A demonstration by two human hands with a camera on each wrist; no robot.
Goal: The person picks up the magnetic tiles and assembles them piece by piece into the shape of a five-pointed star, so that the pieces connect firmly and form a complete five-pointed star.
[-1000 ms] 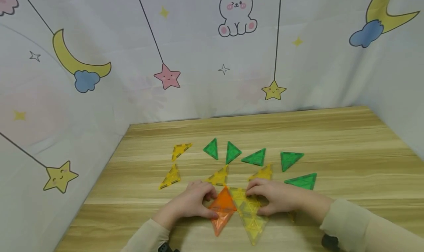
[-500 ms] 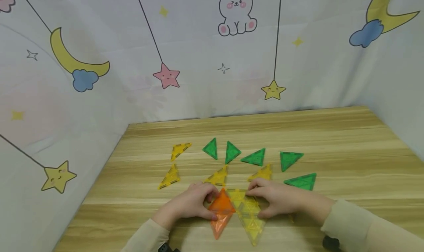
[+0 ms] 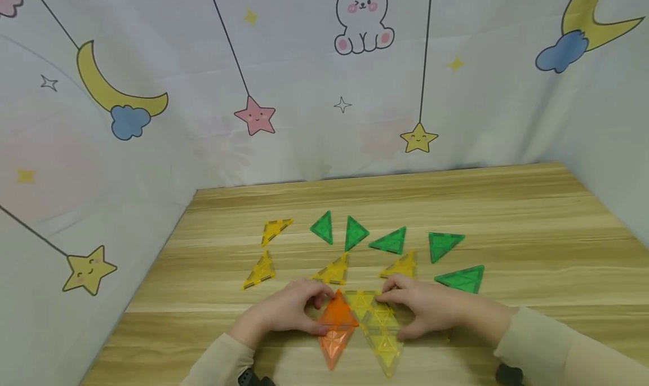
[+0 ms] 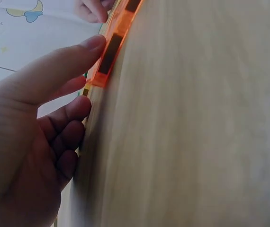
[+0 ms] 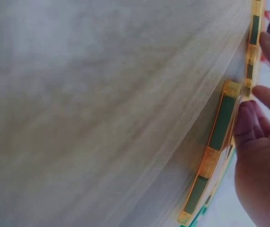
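Note:
My left hand (image 3: 284,310) holds two orange triangle tiles (image 3: 338,311), which lie flat and edge to edge as a diamond. Its thumb presses the left side while the index finger reaches the upper part; the left wrist view shows the thumb on the orange rim (image 4: 109,54). To the right, my right hand (image 3: 431,304) grips a joined group of yellow triangle tiles (image 3: 382,338), index finger near the top and thumb at the right edge. The orange diamond's right corner meets the yellow group's left side. Magnet strips show in a yellow tile's edge (image 5: 222,123).
Beyond the hands lie several loose yellow triangles (image 3: 276,228) and several green triangles (image 3: 390,240). One green triangle (image 3: 463,279) is just past the right forearm. A yellow tile is mostly hidden under the right wrist. A patterned curtain (image 3: 304,138) borders the wooden table (image 3: 532,205).
The orange diamond has slid slightly left and toward the person, turning a little. The yellow group has shifted slightly left with it. Both hands keep their hold; the loose tiles stay put.

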